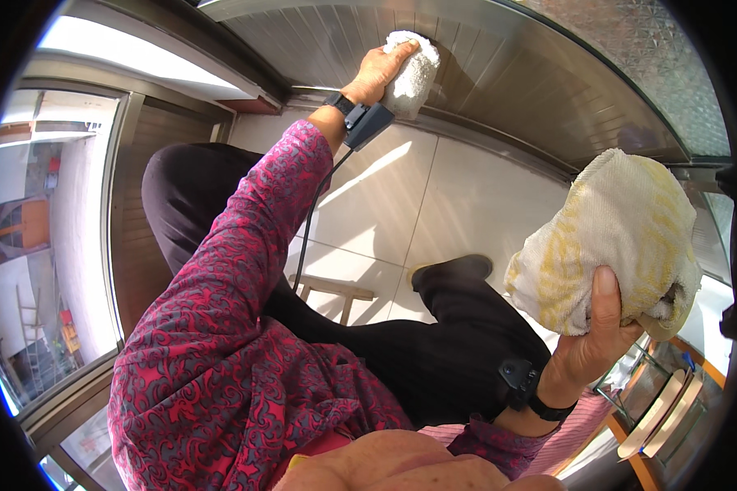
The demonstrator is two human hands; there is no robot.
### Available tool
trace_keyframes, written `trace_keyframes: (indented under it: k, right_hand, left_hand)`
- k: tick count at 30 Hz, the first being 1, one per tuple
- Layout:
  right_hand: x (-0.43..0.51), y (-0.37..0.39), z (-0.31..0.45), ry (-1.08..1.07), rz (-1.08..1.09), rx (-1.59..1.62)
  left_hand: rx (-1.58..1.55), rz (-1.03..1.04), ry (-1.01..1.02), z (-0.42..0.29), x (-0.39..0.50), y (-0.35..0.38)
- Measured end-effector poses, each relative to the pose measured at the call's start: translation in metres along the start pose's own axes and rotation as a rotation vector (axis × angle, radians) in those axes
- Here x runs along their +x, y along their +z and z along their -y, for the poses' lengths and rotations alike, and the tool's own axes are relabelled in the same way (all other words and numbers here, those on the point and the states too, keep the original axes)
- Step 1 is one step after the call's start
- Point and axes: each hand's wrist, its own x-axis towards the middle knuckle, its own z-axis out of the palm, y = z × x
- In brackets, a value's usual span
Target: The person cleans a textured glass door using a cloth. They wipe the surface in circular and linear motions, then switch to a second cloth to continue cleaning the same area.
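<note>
At the top middle, my left hand (371, 75) grips a folded white terry cloth (413, 80) and presses it to the lower part of a ribbed metal door panel (497, 80). The cloth casts a dark shadow on the panel. On the right, my right hand (592, 347) holds up a bundled white towel with yellow markings (620, 233), its thumb along the near side. The other fingers are mostly hidden behind the bundle. Each wrist wears a black strap with a small device, and a cable (307, 227) runs from the left one.
Patterned glass (645, 55) sits above the panel. White floor tiles (368, 215) lie below, crossed by sunlight. A low stool (338, 291) stands partly under my legs, with my shoe (476, 267) nearby. A glazed window (55, 233) is at left; a wooden rack (663, 411) is at lower right.
</note>
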Motion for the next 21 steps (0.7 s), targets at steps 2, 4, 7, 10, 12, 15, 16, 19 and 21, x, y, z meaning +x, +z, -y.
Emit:
trace_keyframes:
  k: [2,4,7,10,12,15,16,19,21]
  right_hand:
    - [-0.001,0.000,-0.003,-0.023,-0.005,-0.010]
    - [-0.001,0.002,-0.006,-0.067,0.008,-0.040]
    - [0.001,0.002,-0.009,-0.040,-0.040,-0.028]
    - [0.001,0.002,-0.008,-0.067,0.027,-0.081]
    - [0.001,0.002,-0.007,-0.066,0.039,-0.081]
    - [0.001,0.001,-0.008,-0.073,0.069,-0.048]
    - [0.001,0.002,-0.008,-0.076,0.077,-0.033]
    - [0.001,0.002,-0.008,-0.088,0.059,-0.032]
    - [0.000,0.003,-0.007,-0.099,0.044,-0.032]
  left_hand:
    - [-0.060,0.041,0.020,-0.004,0.008,0.002]
    - [-0.018,0.048,0.012,-0.001,0.016,0.004]
    - [0.136,-0.050,-0.161,0.016,0.013,0.006]
    - [0.046,0.020,-0.128,0.017,0.000,0.010]
    - [-0.002,0.063,-0.073,0.002,-0.010,0.015]
    - [-0.106,0.099,0.028,-0.031,-0.016,0.029]
    - [-0.098,0.087,0.040,-0.042,-0.013,0.033]
    - [-0.134,0.061,0.036,-0.048,-0.004,0.041]
    - [-0.174,0.089,0.048,-0.035,0.002,0.041]
